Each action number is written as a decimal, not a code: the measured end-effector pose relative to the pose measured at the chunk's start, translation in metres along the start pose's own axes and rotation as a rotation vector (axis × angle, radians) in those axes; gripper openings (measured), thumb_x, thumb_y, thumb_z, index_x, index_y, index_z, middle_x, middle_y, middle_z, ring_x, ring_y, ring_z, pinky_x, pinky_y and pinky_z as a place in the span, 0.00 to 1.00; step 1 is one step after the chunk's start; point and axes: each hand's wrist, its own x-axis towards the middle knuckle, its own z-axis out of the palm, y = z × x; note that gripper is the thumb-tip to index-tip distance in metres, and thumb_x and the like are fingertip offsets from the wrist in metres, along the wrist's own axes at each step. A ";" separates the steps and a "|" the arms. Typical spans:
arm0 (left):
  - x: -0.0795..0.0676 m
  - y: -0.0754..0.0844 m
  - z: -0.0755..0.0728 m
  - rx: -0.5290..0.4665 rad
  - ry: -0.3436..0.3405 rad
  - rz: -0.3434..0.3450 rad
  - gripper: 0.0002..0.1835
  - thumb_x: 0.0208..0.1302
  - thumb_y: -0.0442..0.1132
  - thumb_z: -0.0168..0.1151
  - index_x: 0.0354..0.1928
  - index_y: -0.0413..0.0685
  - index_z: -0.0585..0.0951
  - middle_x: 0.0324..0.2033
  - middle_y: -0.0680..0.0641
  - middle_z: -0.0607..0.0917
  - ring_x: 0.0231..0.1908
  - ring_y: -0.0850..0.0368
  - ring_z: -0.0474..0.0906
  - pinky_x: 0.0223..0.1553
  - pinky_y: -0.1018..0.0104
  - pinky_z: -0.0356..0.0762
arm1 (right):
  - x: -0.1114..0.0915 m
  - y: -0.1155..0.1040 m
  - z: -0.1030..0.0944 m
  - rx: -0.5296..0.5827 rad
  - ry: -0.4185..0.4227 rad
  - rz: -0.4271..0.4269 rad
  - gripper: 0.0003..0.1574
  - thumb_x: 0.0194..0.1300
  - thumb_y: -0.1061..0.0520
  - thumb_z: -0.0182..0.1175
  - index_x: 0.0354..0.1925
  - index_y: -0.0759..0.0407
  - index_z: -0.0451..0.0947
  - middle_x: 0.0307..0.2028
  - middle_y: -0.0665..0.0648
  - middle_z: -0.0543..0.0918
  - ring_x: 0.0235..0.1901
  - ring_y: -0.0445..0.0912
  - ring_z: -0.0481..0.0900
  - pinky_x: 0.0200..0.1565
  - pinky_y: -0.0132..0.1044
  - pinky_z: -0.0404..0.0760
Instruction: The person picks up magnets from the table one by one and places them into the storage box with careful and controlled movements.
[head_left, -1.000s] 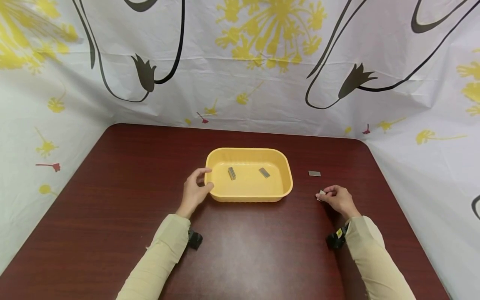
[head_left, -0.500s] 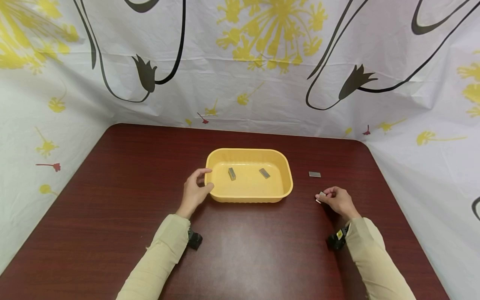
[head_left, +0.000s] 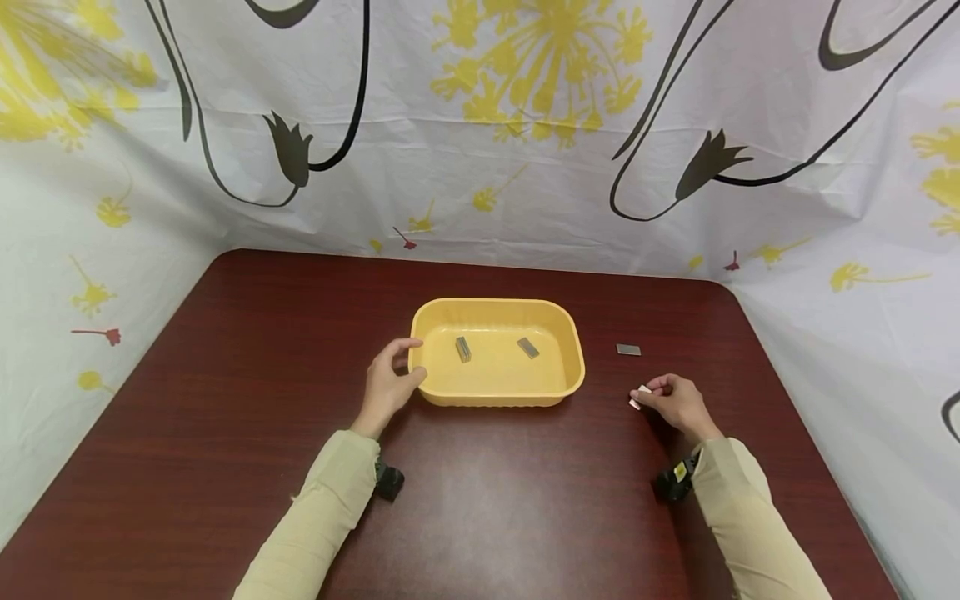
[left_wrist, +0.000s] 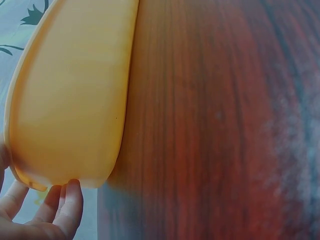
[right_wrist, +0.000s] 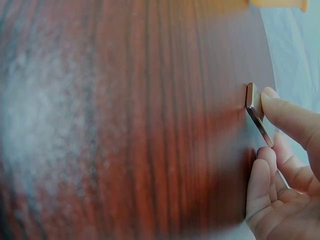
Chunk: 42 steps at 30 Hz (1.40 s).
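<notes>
In the head view, a shallow yellow plastic tub (head_left: 495, 375) stands on the table. My left hand (head_left: 390, 379) grips its left end, thumb and fingertips at the rim; the left wrist view shows the fingertips (left_wrist: 72, 200) against the end wall. To the right of the tub, my right hand (head_left: 677, 404) pinches small silvery rectangular metal plates (right_wrist: 254, 100) low over the table. They look like two pieces meeting at an angle, one lower edge near the tabletop. Whether they touch the table I cannot tell.
Inside the tub lie a small stack of metal plates (head_left: 463, 349) and another plate piece (head_left: 528, 347). One more metal plate (head_left: 628, 350) lies flat on the dark wood table (head_left: 480, 500), right of the tub. A patterned white curtain (head_left: 480, 167) borders the table behind and at the sides.
The plates between the right fingers have tilted slightly, and their faces now catch more light. The left hand and the tub stay in place.
</notes>
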 end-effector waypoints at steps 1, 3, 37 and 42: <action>0.000 0.000 0.000 0.000 -0.001 0.001 0.21 0.45 0.32 0.57 0.47 0.48 0.76 0.48 0.48 0.76 0.44 0.49 0.74 0.35 0.62 0.73 | 0.000 0.000 0.000 0.006 -0.001 0.000 0.26 0.53 0.48 0.61 0.37 0.69 0.69 0.28 0.58 0.72 0.26 0.46 0.69 0.26 0.33 0.69; 0.000 0.000 0.000 0.000 -0.001 0.003 0.21 0.45 0.32 0.57 0.47 0.47 0.76 0.48 0.47 0.76 0.44 0.49 0.74 0.35 0.62 0.73 | -0.001 0.000 0.000 0.020 -0.005 0.004 0.27 0.53 0.47 0.62 0.37 0.69 0.68 0.28 0.58 0.72 0.26 0.46 0.69 0.26 0.33 0.69; 0.001 -0.003 0.001 -0.006 0.009 0.019 0.21 0.45 0.31 0.57 0.45 0.49 0.76 0.47 0.48 0.76 0.43 0.50 0.75 0.38 0.61 0.72 | -0.001 0.002 -0.003 0.081 -0.001 -0.047 0.23 0.56 0.53 0.60 0.40 0.71 0.69 0.27 0.58 0.73 0.24 0.42 0.71 0.26 0.33 0.73; 0.001 -0.003 0.000 -0.004 0.007 0.014 0.21 0.45 0.31 0.57 0.46 0.49 0.76 0.47 0.49 0.76 0.43 0.51 0.74 0.36 0.62 0.72 | -0.001 -0.001 -0.003 0.098 -0.001 -0.049 0.23 0.56 0.53 0.60 0.41 0.72 0.68 0.27 0.58 0.72 0.24 0.43 0.72 0.27 0.33 0.74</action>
